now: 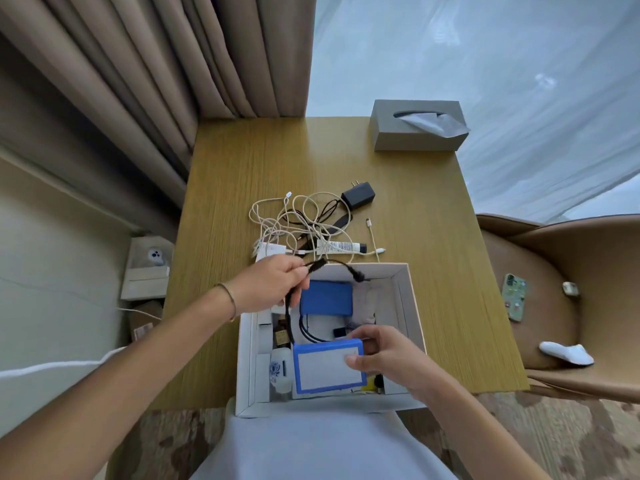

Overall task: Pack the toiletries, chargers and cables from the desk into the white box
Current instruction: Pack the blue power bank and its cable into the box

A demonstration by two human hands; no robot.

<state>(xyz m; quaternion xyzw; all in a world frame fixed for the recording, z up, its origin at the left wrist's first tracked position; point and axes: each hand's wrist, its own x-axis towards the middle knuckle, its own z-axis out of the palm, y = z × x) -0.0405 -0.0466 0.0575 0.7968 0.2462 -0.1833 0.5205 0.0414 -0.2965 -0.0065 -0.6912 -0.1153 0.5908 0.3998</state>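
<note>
Two hands: both work over the white box (412, 306) at the near edge of the desk (433, 209).
Left hand (270, 289): fingers curled, pinching a black cable (332, 262) above the far left corner of the box.
Black cable: arcs right from the pinch to a plug end over the far wall; a second strand hangs down from the hand into the box.
Right hand (384, 355): thumb and fingers clamped on the right edge of a blue-edged white pack (327, 368), held over the near half of the box.
Box contents: blue pouch (327, 299) at the far side, small white bottle (278, 370) and brown bottle (280, 336) along the left wall.
Still on desk: tangle of white cables (294, 223), black charger (358, 195), white tube (341, 247), all just beyond the far wall of the box.
Far right corner of desk: grey tissue box (415, 133).
Chair, right (588, 258): phone (515, 296) lies on the seat.
</note>
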